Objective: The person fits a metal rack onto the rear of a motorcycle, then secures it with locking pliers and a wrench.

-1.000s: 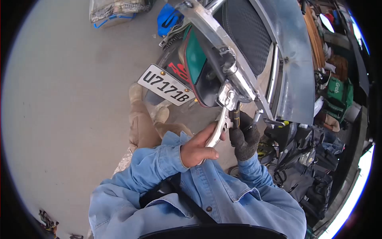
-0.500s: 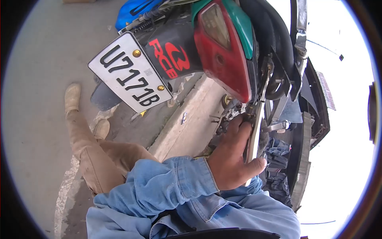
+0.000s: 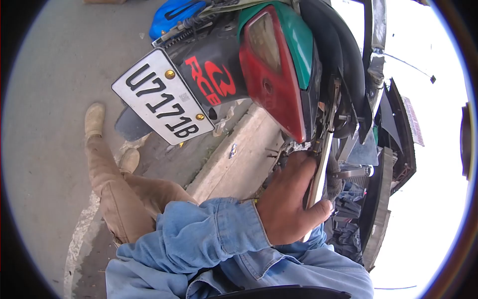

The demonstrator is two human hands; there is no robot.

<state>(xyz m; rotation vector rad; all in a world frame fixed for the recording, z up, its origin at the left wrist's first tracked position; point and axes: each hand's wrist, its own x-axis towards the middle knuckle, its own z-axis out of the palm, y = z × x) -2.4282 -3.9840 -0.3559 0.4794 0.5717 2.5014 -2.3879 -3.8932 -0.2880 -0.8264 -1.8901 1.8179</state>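
My left hand point(image 3: 286, 207), bare with a denim cuff, reaches in below the motorcycle's red and green tail point(image 3: 271, 74). Its thumb lies across the edge of a pale flat strip point(image 3: 319, 184), and its fingertips are hidden among dark metal parts. Behind the strip, a grey knit glove point(image 3: 334, 185) shows in part, apparently on my right hand point(image 3: 334, 185); its fingers are hidden. A metal bar with a ringed end point(image 3: 367, 171) sticks out beside the glove; whether it is held cannot be made out. The number plate point(image 3: 162, 99) hangs left of the tail.
A kerb point(image 3: 226, 154) runs beneath the motorcycle. At the left are my trousered legs point(image 3: 117, 192) and grey pavement point(image 3: 47, 124). A blue object point(image 3: 172, 17) is at the top. Dark clothes point(image 3: 346, 234) and a roofed structure point(image 3: 404, 139) stand at the right.
The ringed metal bar has shifted right and slightly down, and more of it shows. My left hand has moved slightly down, its grip much the same. The view has shifted a little.
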